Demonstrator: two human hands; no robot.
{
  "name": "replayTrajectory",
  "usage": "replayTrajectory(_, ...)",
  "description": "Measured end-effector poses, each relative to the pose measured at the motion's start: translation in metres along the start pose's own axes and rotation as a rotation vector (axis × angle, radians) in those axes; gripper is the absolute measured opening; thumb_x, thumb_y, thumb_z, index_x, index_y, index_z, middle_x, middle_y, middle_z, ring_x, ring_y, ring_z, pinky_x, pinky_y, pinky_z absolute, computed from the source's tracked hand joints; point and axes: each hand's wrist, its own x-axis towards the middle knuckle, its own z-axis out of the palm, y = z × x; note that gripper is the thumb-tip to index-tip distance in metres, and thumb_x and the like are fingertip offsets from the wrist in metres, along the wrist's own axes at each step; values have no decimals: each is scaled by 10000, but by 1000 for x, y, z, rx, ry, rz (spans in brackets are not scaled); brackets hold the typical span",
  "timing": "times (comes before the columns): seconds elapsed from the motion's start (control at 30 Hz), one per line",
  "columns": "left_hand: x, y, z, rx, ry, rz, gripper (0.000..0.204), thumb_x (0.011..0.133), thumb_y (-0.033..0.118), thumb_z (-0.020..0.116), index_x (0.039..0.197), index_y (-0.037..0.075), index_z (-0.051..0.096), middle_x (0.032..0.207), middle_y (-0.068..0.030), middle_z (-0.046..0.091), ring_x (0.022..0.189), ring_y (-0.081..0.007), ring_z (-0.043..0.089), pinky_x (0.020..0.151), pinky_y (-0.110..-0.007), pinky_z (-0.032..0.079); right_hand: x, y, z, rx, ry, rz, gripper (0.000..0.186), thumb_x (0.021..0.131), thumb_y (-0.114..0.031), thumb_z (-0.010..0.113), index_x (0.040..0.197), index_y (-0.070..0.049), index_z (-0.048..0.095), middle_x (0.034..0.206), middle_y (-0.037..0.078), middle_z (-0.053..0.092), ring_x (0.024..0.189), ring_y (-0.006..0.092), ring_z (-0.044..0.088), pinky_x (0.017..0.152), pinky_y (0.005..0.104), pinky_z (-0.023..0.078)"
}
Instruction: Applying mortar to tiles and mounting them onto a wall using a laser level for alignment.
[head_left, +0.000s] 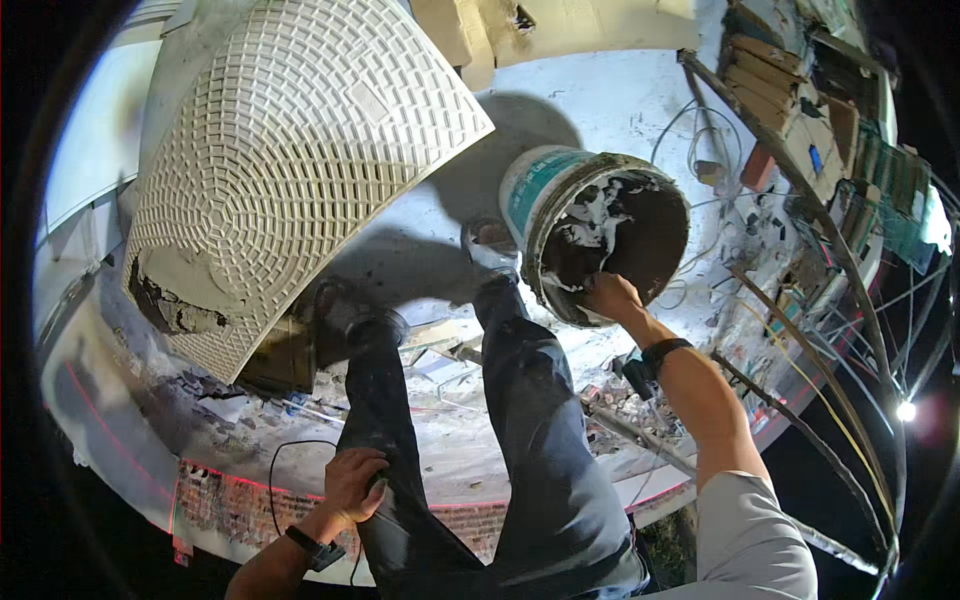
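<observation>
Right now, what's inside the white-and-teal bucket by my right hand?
Whitish residue clings inside the bucket, beside dark brown areas. Your right hand reaches in; its fingertips are hidden, so what they touch or hold can't be seen, nor whatever lies behind them.

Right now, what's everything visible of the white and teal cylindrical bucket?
The white and teal bucket looks plastic, its round rim grey-crusted. White smears and dark areas show inside. Its open mouth faces the camera; any lean is unclear. It rests on the pale floor, ahead of the right leg; the right hand reaches in over its rim, contact unclear.
</observation>
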Motion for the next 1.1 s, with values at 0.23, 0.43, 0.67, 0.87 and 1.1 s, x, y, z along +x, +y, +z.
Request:
replayTrajectory(0.23, 12, 19, 7, 124, -31, -18, 238, 765, 228, 640, 936, 64, 661, 970, -133, 669, 903, -334, 642, 805, -444, 500, 4, -24, 4, 620, -109, -1, 203, 801, -193, 640, 868, -1, 628, 697, 112, 621, 583, 217, 578, 486, 369, 457)
replayTrajectory(0.43, 16, 24, 14, 200, -165, -45, 269, 833, 286, 595, 975, 63, 650, 999, -145, 649, 954, -331, 614, 824, -439, 487, -39, -43, -17, 1266, -36, 70, 101, 789, -101, 637, 795, -38, 558, 597, 5, 502, 470, 103, 462, 422, 292, 365)
replayTrajectory(0.67, 15, 16, 24, 268, -209, 39, 248, 829, 236, 582, 965, 43, 659, 990, -146, 632, 951, -324, 581, 877, -412, 463, -123, -41, -33, 1422, 192, 137, 82, 790, -91, 599, 782, -62, 523, 601, -4, 488, 467, 91, 438, 418, 279, 366)
replayTrajectory(0.87, -3, -11, 28, 345, -190, 89, 276, 839, 268, 588, 1023, 72, 649, 1008, -131, 634, 958, -333, 593, 839, -437, 486, -237, -51, -90, 1376, 249, 20, 93, 832, -83, 582, 860, -58, 497, 583, -20, 464, 480, 82, 422, 432, 264, 351)
replayTrajectory(1.1, -27, -24, 15, 115, -88, 121, 243, 871, 301, 563, 923, 82, 657, 967, -89, 646, 966, -293, 607, 859, -407, 483, -288, -195, -175, 943, 460, -212, 369, 814, -130, 723, 1048, -6, 467, 669, 133, 612, 570, 226, 606, 563, 347, 480)
